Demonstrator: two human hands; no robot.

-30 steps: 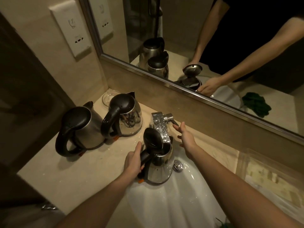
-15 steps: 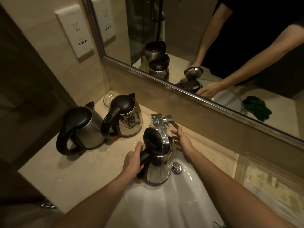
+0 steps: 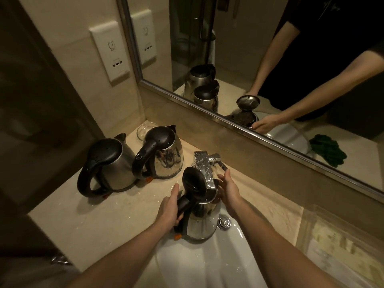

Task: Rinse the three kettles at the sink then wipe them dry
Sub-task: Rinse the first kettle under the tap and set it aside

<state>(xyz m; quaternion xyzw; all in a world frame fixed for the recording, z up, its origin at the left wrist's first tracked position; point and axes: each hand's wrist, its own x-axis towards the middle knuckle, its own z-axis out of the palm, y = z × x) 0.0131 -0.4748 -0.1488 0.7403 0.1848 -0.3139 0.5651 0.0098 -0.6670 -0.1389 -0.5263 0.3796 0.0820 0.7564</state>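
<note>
A dim bathroom held a pale stone counter [image 3: 116, 217] with a white sink [image 3: 207, 265] set into it at 6 o'clock and a framed mirror [image 3: 259, 65] running across the wall from 12 to 3 o'clock. A steel kettle [image 3: 204, 217] with its black lid [image 3: 193, 181] tipped up stood in the basin under the chrome tap [image 3: 204, 167], near the centre of the view. The left hand [image 3: 169, 206] was wrapped around that kettle's black handle, thumb lifted. The right hand [image 3: 227, 189] was spread open with fingers straight, its palm just beside the kettle's rim and its fingertips close to the tap lever; whether it touched either could not be told. At 9 o'clock on the counter stood a second kettle [image 3: 110, 165], lid closed, and beside it toward 11 o'clock a third kettle [image 3: 164, 152], also closed. A wall socket plate [image 3: 110, 50] sat at 11 o'clock. A green cloth [image 3: 328, 150] showed in the mirror at 3 o'clock.
</note>
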